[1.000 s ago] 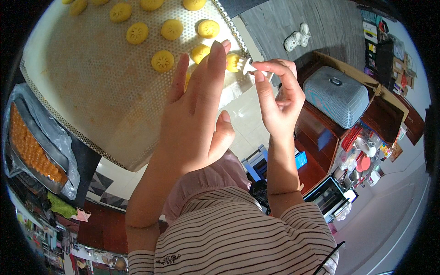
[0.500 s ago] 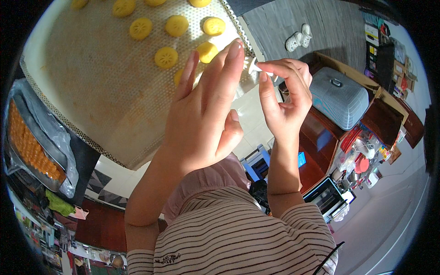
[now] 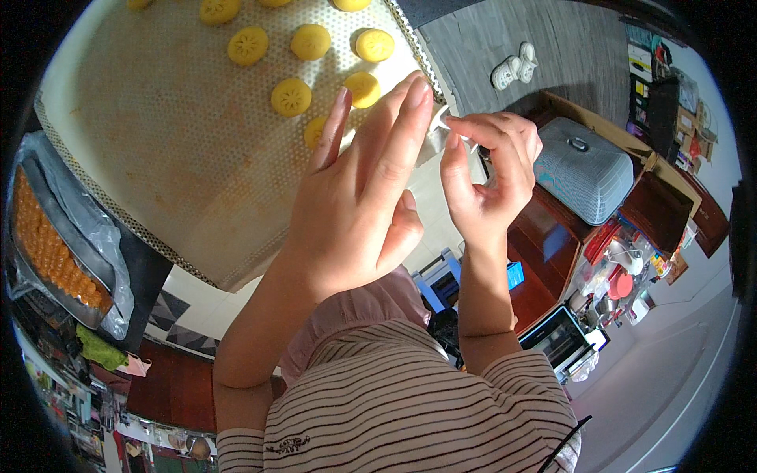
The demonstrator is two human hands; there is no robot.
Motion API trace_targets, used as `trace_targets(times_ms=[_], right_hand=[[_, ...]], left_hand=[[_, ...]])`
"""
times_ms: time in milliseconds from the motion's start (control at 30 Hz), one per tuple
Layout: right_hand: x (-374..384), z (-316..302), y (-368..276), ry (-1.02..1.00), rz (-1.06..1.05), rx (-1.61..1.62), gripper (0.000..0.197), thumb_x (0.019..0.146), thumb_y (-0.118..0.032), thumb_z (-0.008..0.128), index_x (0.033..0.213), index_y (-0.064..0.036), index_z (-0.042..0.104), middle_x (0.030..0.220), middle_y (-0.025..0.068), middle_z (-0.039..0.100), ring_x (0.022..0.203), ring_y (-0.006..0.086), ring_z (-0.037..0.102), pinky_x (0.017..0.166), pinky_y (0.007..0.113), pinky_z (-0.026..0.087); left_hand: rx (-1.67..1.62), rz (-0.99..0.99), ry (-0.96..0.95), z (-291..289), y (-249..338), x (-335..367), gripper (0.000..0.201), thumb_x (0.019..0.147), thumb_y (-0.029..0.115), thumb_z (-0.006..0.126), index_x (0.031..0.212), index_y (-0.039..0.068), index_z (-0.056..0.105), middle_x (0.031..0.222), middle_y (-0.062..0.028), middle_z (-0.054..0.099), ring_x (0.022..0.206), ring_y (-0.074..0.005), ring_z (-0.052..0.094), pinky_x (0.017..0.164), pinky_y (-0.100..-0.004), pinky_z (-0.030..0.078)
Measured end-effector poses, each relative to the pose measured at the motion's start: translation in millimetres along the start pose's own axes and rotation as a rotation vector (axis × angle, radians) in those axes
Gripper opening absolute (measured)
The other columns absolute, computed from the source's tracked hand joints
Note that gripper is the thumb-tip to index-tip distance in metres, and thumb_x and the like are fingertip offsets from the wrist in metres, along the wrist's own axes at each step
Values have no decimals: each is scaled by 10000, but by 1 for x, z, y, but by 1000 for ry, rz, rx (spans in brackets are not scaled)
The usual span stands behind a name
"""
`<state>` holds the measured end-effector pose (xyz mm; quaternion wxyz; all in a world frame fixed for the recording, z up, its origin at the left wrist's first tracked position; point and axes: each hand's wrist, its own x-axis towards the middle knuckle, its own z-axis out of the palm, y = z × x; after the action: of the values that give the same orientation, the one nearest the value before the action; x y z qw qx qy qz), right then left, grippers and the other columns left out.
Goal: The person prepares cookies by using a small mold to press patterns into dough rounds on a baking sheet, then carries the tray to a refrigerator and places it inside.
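Note:
My left hand (image 3: pixel 355 197) reaches over the near right part of a perforated baking tray (image 3: pixel 181 181), fingers stretched out and back of the hand toward me. Its palm side is hidden, so whether anything rests there does not show. To its right, my right hand (image 3: pixel 495 169) pinches a small white stamp (image 3: pixel 440 120) between thumb and forefinger. The stamp's flat end is beside the left fingertips. Several round yellow dough pieces (image 3: pixel 292 97) lie on the tray beyond my left hand, some with a pressed flower-like pattern. One dough piece (image 3: pixel 315 132) is partly covered by my left fingers.
At the left stands a metal pan (image 3: pixel 59 244) of orange-brown balls in clear plastic. A grey-blue woven cover (image 3: pixel 585 169) sits on a dark red wooden table (image 3: pixel 536 256) at the right. White clogs (image 3: pixel 514 66) are on the grey floor.
My left hand has shifted slightly right. The right hand, with the stamp, has tilted and come a little nearer to the left fingertips. The dough pieces appear slightly lower and to the right.

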<state>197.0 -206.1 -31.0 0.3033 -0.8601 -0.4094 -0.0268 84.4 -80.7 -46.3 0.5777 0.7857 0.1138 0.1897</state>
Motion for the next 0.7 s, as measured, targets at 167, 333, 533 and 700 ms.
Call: trace_targets(times_ms=[167, 333, 533, 700], right_hand=[[-1, 0, -1, 47, -3, -7, 172, 639, -63, 709, 801, -120, 695, 768, -9, 655, 789, 184, 570, 798, 318, 339], [0, -4, -7, -5, 13, -16, 154, 654, 12, 669, 793, -54, 677, 786, 42, 667, 794, 205, 567, 801, 332, 393], [-3, 3, 2, 77, 7, 57, 182, 603, -38, 691, 773, -101, 695, 737, 1, 640, 736, 184, 555, 778, 313, 359], [-8, 2, 2, 119, 210, 298, 159, 662, 34, 653, 793, -53, 679, 770, 34, 639, 744, 181, 550, 777, 307, 390]], left_hand=[[-4, 56, -100, -5, 0, 2, 909, 682, -86, 443, 1503, -21, 59, 1452, -321, 318, 1259, -413, 491, 1123, -470, 283], [2, 51, -112, -5, 0, 2, 908, 687, -86, 442, 1504, -22, 50, 1455, -315, 322, 1251, -420, 496, 1128, -471, 271], [99, 47, -39, -2, -2, 1, 849, 682, 67, 523, 1481, 10, 240, 1395, -202, 456, 1287, -312, 466, 1144, -519, 187], [-2, 23, 14, -1, -2, 0, 870, 656, 26, 520, 1478, 1, 234, 1408, -193, 448, 1281, -314, 472, 1138, -524, 202]])
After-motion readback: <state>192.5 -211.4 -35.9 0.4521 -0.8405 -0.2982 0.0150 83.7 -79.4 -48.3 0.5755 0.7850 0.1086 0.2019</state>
